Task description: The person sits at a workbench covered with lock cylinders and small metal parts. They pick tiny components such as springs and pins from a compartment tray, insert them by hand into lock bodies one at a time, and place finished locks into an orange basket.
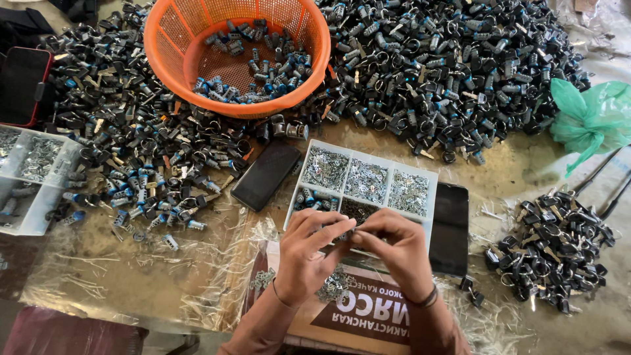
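Head view: left hand (307,246) and right hand (394,244) together at the near edge of the tabletop, fingertips pinched shut on a small metal part (351,231), mostly hidden. Just behind, touching the knuckles: white compartment tray (430,179) of small silvery pieces. Beneath the wrists: brown cardboard (368,312). Toward the far edge: orange basket (172,39) amid heaped lock cylinders (447,66).
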A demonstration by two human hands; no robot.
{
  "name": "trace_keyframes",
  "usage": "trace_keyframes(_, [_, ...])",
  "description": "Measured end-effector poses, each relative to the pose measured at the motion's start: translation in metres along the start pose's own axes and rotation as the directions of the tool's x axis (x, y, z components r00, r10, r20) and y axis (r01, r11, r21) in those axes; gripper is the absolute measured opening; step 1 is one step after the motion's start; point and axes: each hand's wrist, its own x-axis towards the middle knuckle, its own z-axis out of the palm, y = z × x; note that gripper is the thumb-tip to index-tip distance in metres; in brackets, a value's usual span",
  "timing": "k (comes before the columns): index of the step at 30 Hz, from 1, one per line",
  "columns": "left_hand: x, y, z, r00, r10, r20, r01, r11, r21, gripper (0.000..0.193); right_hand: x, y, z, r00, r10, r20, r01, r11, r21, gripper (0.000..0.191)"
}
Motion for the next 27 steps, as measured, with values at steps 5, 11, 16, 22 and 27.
trace_keyframes(5, [0.000, 0.001, -0.001, 0.996, -0.092, 0.016, 0.093, 0.994, -0.059, 0.045, 0.006, -0.009, 0.007, 0.970, -0.028, -0.241, -0.082, 0.896, -0.436, 0.019])
trace_keyframes(11, [0.001, 0.000, 0.001, 0.997, -0.076, -0.007, 0.075, 0.997, -0.030, 0.042, 0.008, -0.018, 0.021, 0.936, -0.351, 0.011, 0.212, 0.541, -0.814, 0.008])
trace_keyframes(16, [0.000, 0.000, 0.001, 0.996, -0.084, -0.020, 0.083, 0.996, -0.020, 0.042, 0.011, -0.021, 0.020, 0.937, -0.346, 0.051, 0.254, 0.574, -0.779, 0.016])
trace_keyframes(22, [-0.001, 0.000, 0.002, 0.997, -0.078, -0.027, 0.077, 0.997, -0.014, 0.041, 0.010, -0.021, 0.020, 0.935, -0.354, -0.033, 0.210, 0.625, -0.752, 0.008])
trace_keyframes(27, [0.000, 0.000, 0.003, 0.998, -0.054, -0.034, 0.054, 0.998, 0.010, 0.041, 0.016, -0.020, 0.022, 0.935, -0.345, 0.084, 0.278, 0.566, -0.776, 0.012])
